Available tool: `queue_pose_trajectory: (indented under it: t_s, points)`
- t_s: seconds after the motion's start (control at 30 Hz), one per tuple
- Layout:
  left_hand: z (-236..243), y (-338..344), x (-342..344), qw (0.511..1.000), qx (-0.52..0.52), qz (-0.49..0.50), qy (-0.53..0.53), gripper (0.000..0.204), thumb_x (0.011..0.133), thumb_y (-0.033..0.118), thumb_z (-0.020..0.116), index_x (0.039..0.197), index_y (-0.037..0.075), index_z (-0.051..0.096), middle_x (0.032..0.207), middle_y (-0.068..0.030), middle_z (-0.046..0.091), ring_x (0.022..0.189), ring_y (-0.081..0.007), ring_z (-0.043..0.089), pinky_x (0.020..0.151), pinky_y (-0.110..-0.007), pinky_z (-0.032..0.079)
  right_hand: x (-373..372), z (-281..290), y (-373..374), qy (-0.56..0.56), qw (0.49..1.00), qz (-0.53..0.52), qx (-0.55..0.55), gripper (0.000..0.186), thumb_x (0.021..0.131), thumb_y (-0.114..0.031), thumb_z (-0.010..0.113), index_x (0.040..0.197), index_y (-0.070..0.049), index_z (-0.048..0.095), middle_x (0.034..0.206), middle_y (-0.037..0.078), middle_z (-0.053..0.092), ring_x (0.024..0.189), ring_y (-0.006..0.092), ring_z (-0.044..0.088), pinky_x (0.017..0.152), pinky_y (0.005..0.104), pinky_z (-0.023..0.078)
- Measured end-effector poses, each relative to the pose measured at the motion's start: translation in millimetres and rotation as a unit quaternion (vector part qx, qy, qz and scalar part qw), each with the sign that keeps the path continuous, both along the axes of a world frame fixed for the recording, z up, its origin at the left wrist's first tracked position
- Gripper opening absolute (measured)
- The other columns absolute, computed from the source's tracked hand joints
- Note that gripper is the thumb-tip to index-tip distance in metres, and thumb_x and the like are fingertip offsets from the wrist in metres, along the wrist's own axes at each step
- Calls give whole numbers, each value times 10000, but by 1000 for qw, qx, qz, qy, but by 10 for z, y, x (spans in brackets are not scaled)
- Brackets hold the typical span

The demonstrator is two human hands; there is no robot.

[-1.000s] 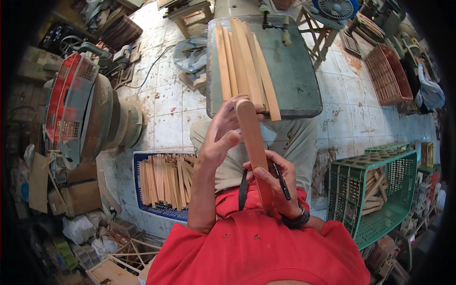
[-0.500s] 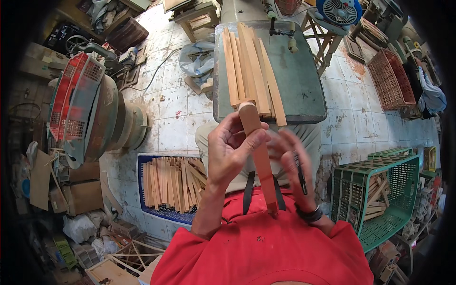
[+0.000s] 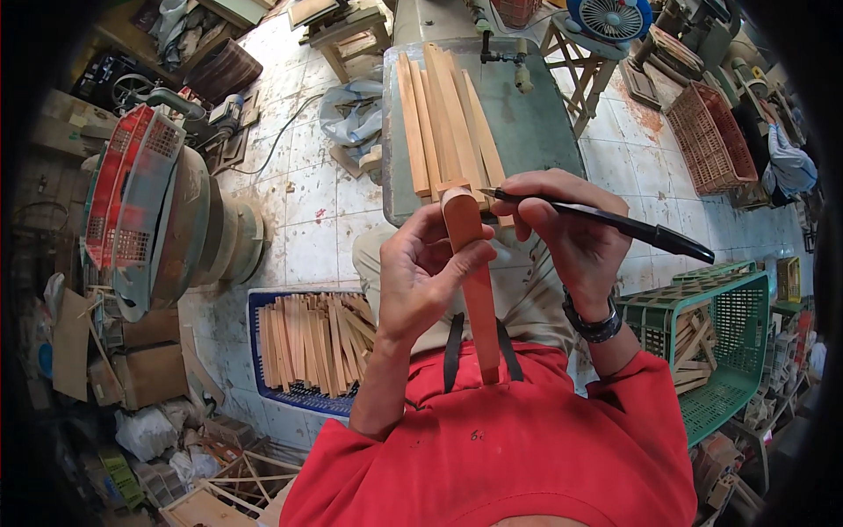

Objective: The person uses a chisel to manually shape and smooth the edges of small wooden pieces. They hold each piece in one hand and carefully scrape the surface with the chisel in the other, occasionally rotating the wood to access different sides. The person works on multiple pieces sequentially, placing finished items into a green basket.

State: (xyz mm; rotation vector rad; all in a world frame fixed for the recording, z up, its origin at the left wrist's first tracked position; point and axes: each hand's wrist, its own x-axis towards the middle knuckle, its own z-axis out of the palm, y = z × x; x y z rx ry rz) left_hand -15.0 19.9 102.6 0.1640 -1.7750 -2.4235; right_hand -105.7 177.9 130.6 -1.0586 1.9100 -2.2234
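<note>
My left hand (image 3: 436, 274) grips a long reddish-brown wooden strip (image 3: 481, 307) with a rounded upper end, which points away from me while its lower end rests near my red shirt. A small wooden block (image 3: 454, 186) shows right at that rounded end. Between the fingers of my right hand (image 3: 575, 230) is a black pen (image 3: 628, 226), its tip close to the rounded end; whether it touches cannot be seen. Beyond my hands, several pale wooden strips (image 3: 452, 114) lie lengthwise on a grey-green work table (image 3: 536, 140).
A blue crate (image 3: 260, 351) full of wooden strips stands on the floor at left. At right is a green crate (image 3: 733, 351) with wood pieces. A large machine with a red crate (image 3: 123, 184) stands at far left. A fan (image 3: 610, 19) sits on a stool beyond the table.
My right hand has come up from beside the wooden strip, swinging the pen round so its tip is near the strip's rounded end. My left hand keeps its hold.
</note>
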Motion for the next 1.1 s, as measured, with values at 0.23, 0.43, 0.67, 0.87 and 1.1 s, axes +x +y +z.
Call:
queue_pose_trajectory:
  t_s: [0.23,0.43,0.67,0.87,1.1]
  points:
    - [-21,15,-1,1000,-12,1,-5,382,862,6,718,1204,-34,551,1105,-95,681,998,-143,656,866,-300,549,-31,-130,-59,32,998,-19,49,151,889,-38,684,1037,-7,683,918,79,723,756,157,688,673,270,550]
    - [-28,33,-6,1000,-27,0,-2,378,863,12,712,1204,-34,557,1053,-126,688,921,-195,687,822,-321,556,-57,-124,-43,38,998,-14,58,135,894,-39,677,1025,-6,678,897,70,717,765,162,695,669,276,552]
    - [-93,34,-9,1000,-21,-10,-8,376,854,5,724,1192,-36,565,1081,-93,688,988,-144,663,853,-297,555,-10,-156,-15,-8,999,-15,49,126,908,-51,666,1022,-1,684,871,79,713,738,138,676,648,272,539]
    - [-169,61,7,999,-8,-24,-33,380,856,17,731,1194,-34,565,1080,-104,687,992,-145,662,866,-294,548,101,-202,25,-38,996,-46,71,138,926,-104,665,994,12,697,852,80,712,740,120,665,653,257,533]
    - [-273,84,17,999,29,-28,-21,393,849,23,743,1189,-38,557,1044,-114,691,993,-145,659,869,-289,542,211,-270,63,-126,991,-28,24,210,955,-161,651,1026,34,685,821,58,690,760,95,647,636,231,504]
